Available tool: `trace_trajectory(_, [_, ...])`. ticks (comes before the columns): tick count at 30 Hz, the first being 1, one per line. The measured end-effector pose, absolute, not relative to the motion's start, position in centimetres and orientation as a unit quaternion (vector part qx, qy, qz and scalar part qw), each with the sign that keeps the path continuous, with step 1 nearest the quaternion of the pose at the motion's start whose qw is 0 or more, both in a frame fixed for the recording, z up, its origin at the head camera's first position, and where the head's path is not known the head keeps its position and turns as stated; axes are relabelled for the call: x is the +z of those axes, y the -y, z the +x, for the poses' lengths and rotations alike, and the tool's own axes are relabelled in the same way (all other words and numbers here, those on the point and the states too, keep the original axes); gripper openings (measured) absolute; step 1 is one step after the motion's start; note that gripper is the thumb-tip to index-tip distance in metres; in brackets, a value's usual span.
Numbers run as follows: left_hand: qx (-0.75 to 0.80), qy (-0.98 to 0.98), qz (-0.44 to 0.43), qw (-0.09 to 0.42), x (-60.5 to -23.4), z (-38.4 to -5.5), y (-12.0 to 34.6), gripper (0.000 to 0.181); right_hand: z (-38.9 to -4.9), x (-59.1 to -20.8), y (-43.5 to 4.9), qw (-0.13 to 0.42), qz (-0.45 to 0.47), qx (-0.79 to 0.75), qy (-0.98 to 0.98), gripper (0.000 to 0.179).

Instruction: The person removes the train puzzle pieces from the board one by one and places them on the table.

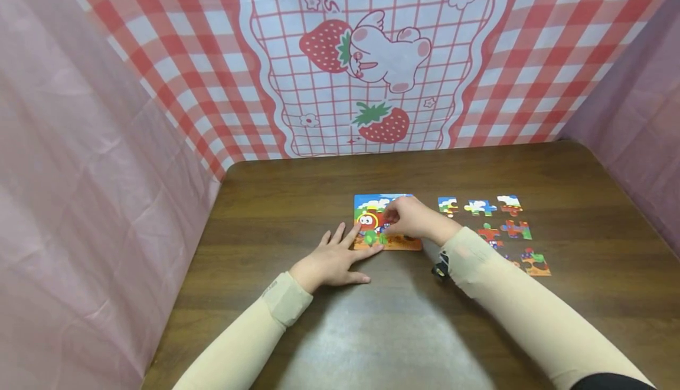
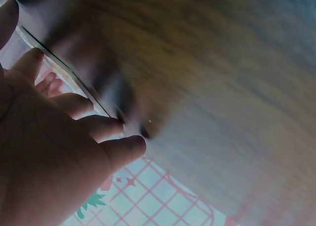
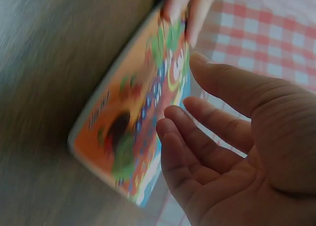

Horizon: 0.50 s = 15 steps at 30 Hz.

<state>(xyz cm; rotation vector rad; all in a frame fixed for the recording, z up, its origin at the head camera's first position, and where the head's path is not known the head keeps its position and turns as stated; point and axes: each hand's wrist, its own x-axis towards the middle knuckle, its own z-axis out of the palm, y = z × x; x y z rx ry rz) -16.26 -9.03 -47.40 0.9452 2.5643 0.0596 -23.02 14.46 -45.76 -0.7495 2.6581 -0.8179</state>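
Left fingers [image 1: 355,235] straight and spread, tips pressing the near-left corner of the puzzle [image 1: 386,222]; nothing gripped. Left hand [image 1: 334,258] lies flat on the table [image 1: 297,201], palm down, just left of the puzzle's near edge. Left wrist view blurred: fingertips at a thin board edge, wood beyond.

Right fingers [image 3: 180,137] loosely bent over the puzzle's top; right wrist view shows them relaxed, close above the picture, holding nothing. Right hand [image 1: 411,218] covers the puzzle's right half in the head view.

Puzzle lies flat at table centre, orange border, cartoon picture, partly hidden by both hands.

Loose pieces [image 1: 494,228] lie to the right, well apart from the hands, in rough rows.

Strawberry cloth [image 1: 372,59] hangs behind; pink sheets at both sides.
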Motion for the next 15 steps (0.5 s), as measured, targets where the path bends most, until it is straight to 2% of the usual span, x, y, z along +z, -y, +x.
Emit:
trace_trajectory(9, [0.032, -0.915, 0.342, 0.211, -47.5, -16.6, 9.1, 0.074, -22.8, -45.9, -11.2, 0.156, -0.254, -0.235, -0.925, 0.043])
trace_trajectory(15, [0.042, -0.916, 0.337, 0.215, -47.5, -16.4, 9.1, 0.071, -22.7, -46.1, -10.1, 0.183, -0.238, -0.236, -0.924, 0.039])
